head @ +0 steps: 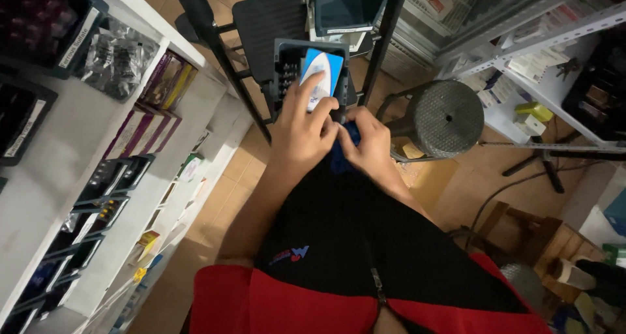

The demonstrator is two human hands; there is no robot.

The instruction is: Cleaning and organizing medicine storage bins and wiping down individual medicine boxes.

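I look straight down my black and red jacket. My left hand grips a small blue and white box, holding it upright over a dark grey plastic basket that I carry in front of me. My right hand is curled beside it, fingers pinching something dark blue at the basket's near edge; what that is I cannot tell. The two hands touch at the fingertips.
White shelving with purple boxes and dark bins runs along my left. A round grey stool stands to the right, with metal racks of boxes behind it. A black frame and chair stand ahead on the tiled floor.
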